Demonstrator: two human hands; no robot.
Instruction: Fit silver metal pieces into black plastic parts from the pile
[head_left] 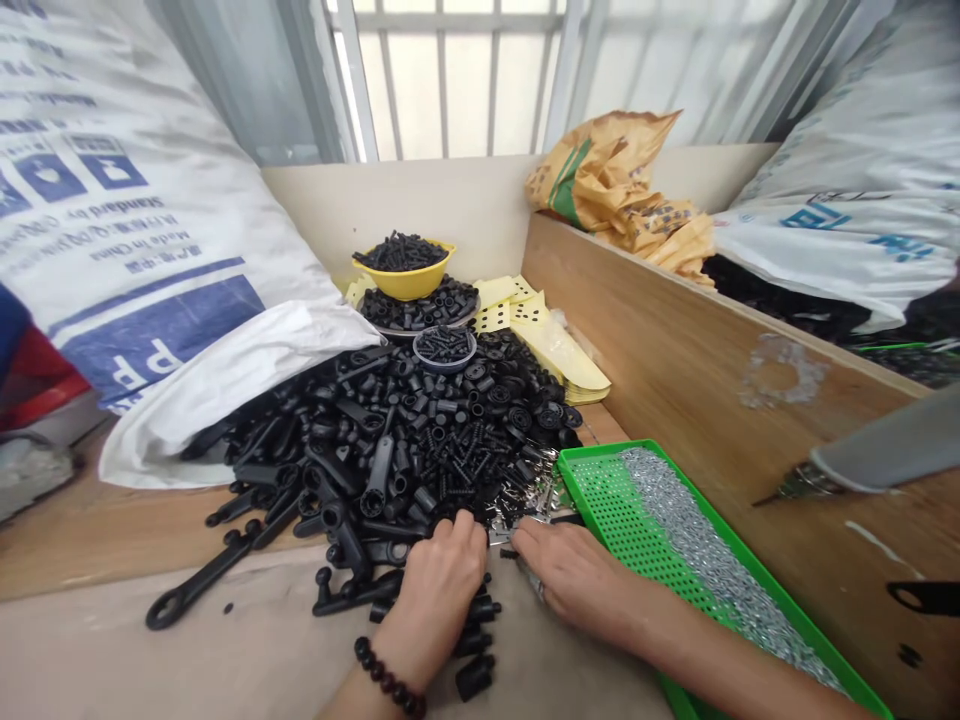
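Note:
My left hand (448, 570), a dark beaded bracelet on its wrist, has its fingers curled down at the front edge of a heap of black plastic parts (382, 430). My right hand (566, 572) is closed beside it, fingertips near small silvery metal pieces (529, 490). Something greyish shows under its fingers, too hidden to name. A small black piece (508, 554) lies by those fingertips. What either hand pinches is out of sight. Several short black cylindrical parts (475, 677) lie on the table beside my left wrist.
A green perforated tray (607, 500) with small metal pins (697, 530) stands right. Behind the heap are a yellow bowl (409, 284), a small round dish (444, 366) and yellow cards (566, 355). A white sack (150, 200) leans left; a wooden board (675, 320) and a pointed grey tool (885, 445) border the right.

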